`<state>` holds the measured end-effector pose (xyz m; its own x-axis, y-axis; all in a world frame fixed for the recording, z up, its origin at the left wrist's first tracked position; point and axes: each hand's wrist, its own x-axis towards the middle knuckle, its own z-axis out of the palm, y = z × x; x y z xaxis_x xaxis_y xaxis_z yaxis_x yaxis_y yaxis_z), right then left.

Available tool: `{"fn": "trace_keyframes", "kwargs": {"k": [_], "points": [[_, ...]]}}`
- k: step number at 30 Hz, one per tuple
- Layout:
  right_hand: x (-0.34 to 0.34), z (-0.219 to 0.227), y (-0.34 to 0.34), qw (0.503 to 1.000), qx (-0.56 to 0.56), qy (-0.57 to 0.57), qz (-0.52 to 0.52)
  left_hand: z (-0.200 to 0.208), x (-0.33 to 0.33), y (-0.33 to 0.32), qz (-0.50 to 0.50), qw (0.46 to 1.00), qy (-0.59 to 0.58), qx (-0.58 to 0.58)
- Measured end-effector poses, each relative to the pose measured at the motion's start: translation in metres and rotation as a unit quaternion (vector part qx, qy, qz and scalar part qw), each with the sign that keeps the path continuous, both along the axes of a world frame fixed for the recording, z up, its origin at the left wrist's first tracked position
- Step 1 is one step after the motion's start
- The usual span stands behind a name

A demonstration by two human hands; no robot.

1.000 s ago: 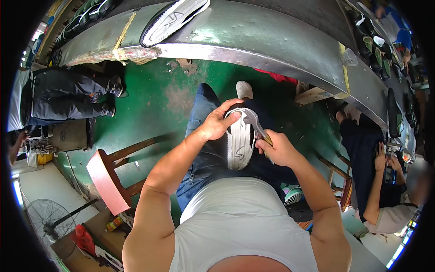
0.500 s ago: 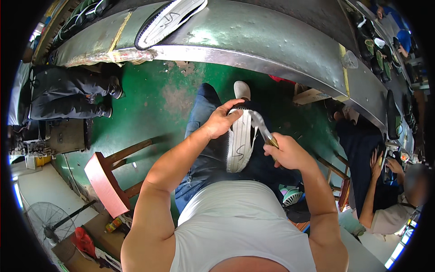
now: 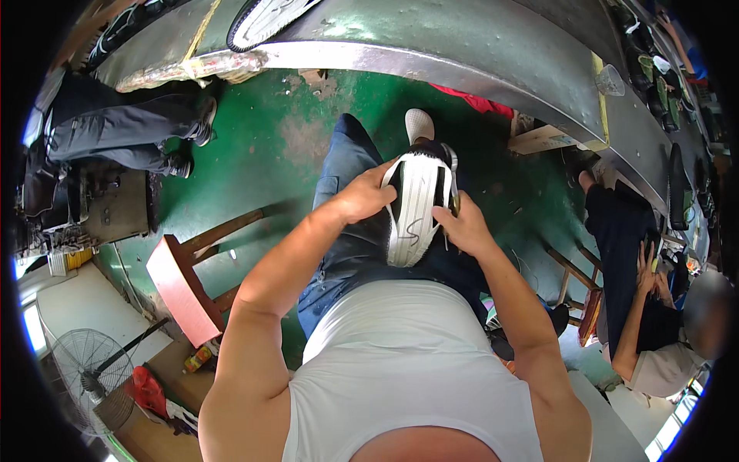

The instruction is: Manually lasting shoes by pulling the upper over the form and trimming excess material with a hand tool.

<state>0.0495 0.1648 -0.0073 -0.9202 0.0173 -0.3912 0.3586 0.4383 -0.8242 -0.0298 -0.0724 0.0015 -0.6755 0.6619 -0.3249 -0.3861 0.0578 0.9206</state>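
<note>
A shoe upper (image 3: 416, 202) lies bottom up over my lap, its long white ribbed sole side facing me with a dark hand-drawn mark near the close end. Black material shows at its far end and through gaps along both edges. My left hand (image 3: 367, 194) grips its left edge, fingers curled round the side. At the right edge, the thumb of my right hand (image 3: 465, 224) presses on the white rim. That same hand holds metal pliers (image 3: 453, 160), which point away from me alongside the shoe; their handles are mostly hidden by the fingers.
A metal-topped bench (image 3: 369, 58) runs across the far side, with another white-bottomed shoe (image 3: 265, 23) on it. A pink-topped stool (image 3: 182, 291) stands left, near a fan (image 3: 86, 369). Co-workers are at far left and right; a wooden stool (image 3: 589, 312) is beside the right one.
My left hand has slid from the shoe's far end to its left edge. The pliers have swung from over the far end to the right side, and my right thumb now touches the rim.
</note>
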Motion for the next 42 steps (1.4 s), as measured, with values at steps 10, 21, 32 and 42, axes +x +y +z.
{"fn": "trace_keyframes", "kwargs": {"k": [10, 21, 32, 42], "points": [[0.025, -0.019, 0.055, 0.998, 0.045, -0.020, -0.026, -0.033, 0.053, -0.001, -0.003, 0.987, -0.158, -0.016], [0.036, 0.087, 0.015, 0.879, 0.247, 0.233, 0.334, -0.034, 0.096, 0.015, 0.048, 0.996, 0.044, -0.068], [0.037, 0.069, 0.020, 0.900, 0.276, 0.127, 0.314, -0.043, 0.092, 0.049, 0.264, 0.911, 0.168, -0.268], [0.000, 0.055, 0.042, 0.950, 0.189, -0.056, 0.243, -0.021, 0.074, 0.038, -0.016, 0.875, 0.356, -0.326]]}}
